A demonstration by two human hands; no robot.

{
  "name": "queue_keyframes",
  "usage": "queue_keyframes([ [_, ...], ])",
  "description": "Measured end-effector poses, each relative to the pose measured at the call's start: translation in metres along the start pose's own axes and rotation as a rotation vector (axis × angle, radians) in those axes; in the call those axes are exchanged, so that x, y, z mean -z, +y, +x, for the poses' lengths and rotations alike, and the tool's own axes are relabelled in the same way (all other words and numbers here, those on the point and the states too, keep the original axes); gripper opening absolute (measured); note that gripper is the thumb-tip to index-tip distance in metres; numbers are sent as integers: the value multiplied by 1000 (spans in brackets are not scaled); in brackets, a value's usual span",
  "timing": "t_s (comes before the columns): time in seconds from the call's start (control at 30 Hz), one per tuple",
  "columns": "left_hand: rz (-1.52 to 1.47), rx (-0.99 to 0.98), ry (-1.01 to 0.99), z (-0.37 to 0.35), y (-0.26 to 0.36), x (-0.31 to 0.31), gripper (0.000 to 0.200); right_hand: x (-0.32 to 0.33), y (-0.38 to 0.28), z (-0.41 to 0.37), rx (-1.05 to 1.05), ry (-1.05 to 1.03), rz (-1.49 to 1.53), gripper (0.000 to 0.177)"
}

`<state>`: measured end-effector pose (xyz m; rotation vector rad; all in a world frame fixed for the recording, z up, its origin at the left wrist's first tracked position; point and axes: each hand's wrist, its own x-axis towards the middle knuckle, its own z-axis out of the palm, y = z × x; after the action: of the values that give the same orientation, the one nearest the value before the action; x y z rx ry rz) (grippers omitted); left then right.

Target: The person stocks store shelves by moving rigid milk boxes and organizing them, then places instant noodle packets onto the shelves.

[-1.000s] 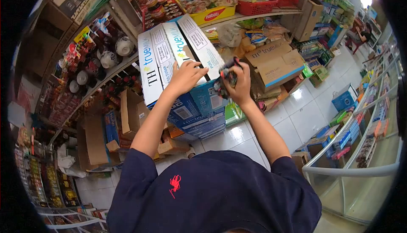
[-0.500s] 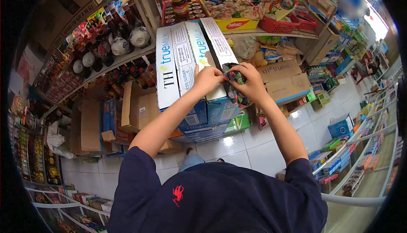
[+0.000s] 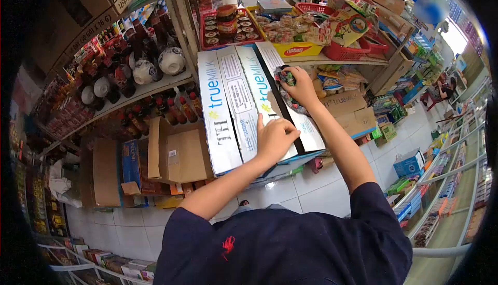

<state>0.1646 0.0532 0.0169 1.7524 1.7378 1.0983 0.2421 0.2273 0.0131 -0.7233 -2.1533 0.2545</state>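
Observation:
A white and blue TH true MILK carton (image 3: 216,129) lies in front of me, with a dark gap running along its top and a brown torn patch beside the gap. My right hand (image 3: 301,88) is closed around a dark patterned cloth (image 3: 287,77), pressed on the carton's right top panel. Part of the cloth hangs below that hand, toward the carton's near right. My left hand (image 3: 276,137) rests on the carton's top near the close end, its fingers curled and fingertips at the gap. Whatever those fingertips pinch is hidden.
Behind the carton, a shelf holds a red tray of jars (image 3: 209,31), a yellow box of packets (image 3: 298,50) and red baskets (image 3: 342,50). Bottles and bowls (image 3: 171,61) stand at left. Open brown cartons (image 3: 181,153) flank the left side; a glass display case (image 3: 441,197) is at right.
The carton appears nearer and lower in view. My right hand has moved with the cloth onto the top panel. My left hand has separated from it, toward the carton's near end.

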Motion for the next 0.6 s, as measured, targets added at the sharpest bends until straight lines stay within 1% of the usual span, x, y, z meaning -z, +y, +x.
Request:
queue_keyframes([
  [0.1,-5,-28,2,-3,-3,-1,19,-13,6,21,6,-10,-40,35],
  [0.17,22,3,-23,-3,1,1,18,-18,11,31,26,-45,-61,36],
  [0.27,39,4,-8,-2,0,0,17,-26,19,41,30,-58,-100,38],
  [0.33,93,45,-61,-1,0,0,17,-33,27,50,40,-100,-158,40],
  [0.47,114,87,-73,0,2,-1,15,-51,44,73,61,-135,-162,44],
  [0.5,120,99,-64,-1,2,-3,15,-55,49,78,70,-140,-148,44],
  [0.57,96,26,27,-1,0,-6,15,-64,59,90,102,-163,-118,46],
  [0.6,106,36,40,0,0,-5,15,-66,59,94,105,-138,-188,45],
])
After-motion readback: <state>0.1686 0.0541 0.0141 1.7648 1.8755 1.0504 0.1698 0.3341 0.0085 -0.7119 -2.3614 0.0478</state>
